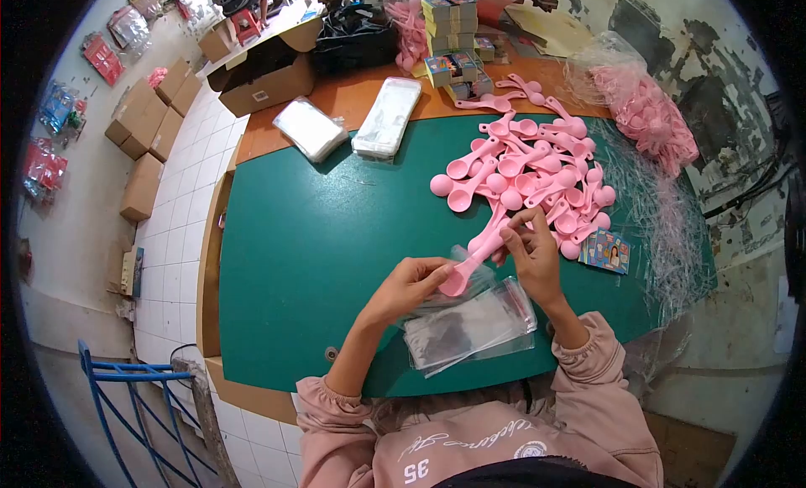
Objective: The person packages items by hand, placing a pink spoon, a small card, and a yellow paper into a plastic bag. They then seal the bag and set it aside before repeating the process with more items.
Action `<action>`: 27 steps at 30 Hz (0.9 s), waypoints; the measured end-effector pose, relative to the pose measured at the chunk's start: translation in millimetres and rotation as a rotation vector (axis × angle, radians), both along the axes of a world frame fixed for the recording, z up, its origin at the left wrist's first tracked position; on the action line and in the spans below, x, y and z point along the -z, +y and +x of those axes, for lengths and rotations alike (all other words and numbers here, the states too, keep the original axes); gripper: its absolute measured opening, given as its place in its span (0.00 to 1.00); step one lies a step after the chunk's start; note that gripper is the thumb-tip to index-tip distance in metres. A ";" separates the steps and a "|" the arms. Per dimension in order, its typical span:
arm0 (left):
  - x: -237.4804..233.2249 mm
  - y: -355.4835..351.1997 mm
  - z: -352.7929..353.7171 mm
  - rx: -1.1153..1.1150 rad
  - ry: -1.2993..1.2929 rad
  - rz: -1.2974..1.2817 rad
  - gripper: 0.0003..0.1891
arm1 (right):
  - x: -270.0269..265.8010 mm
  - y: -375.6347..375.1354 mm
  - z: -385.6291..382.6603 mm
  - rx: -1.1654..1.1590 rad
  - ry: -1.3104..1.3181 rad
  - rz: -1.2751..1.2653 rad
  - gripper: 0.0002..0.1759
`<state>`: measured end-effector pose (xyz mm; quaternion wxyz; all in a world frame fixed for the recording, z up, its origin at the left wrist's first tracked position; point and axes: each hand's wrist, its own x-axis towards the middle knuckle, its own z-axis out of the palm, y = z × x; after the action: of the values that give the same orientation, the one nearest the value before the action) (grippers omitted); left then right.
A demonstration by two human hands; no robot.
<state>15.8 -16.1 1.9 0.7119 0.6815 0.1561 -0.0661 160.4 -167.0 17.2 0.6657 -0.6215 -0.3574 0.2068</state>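
Both my hands are on one pink scoop spoon (477,259) over the front half of the green table. My left hand (409,288) pinches at its bowl end, with clear plastic film showing around the fingers. The fingers of my right hand (535,251) close on the handle end, slanting up to the right. Under the hands lies a stack of clear plastic bags (466,328). Just beyond my right hand spreads a heap of pink spoons (525,165). Small printed cards (606,251) lie at the heap's right edge.
Two stacks of clear bags (311,128) (387,118) lie at the far side. Bundled cards (452,34), an open carton (269,76) and a bag of pink pieces (646,110) stand behind. Crumpled film (667,236) covers the right edge. A blue metal frame (138,375) stands left.
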 end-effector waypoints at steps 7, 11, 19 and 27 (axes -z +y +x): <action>-9.7 -4.5 4.6 -0.163 -0.166 -0.064 0.16 | -8.5 -1.8 -5.5 -0.320 -0.562 -0.069 0.22; -36.4 -6.9 1.0 -0.152 -0.210 -0.271 0.17 | -17.2 -7.8 -16.6 -0.425 -0.651 -0.109 0.22; -25.9 17.3 -8.3 -0.247 -0.137 -0.260 0.16 | -2.4 -119.2 86.3 0.820 -0.620 -1.085 0.21; -19.1 13.7 -3.6 -0.174 -0.151 -0.164 0.16 | 31.5 -157.3 112.9 0.889 -0.858 -0.896 0.20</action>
<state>12.2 -2.4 21.0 0.7779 0.6081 0.1545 0.0349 273.2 -324.3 -14.4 0.1733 -0.9436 -0.1830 -0.2149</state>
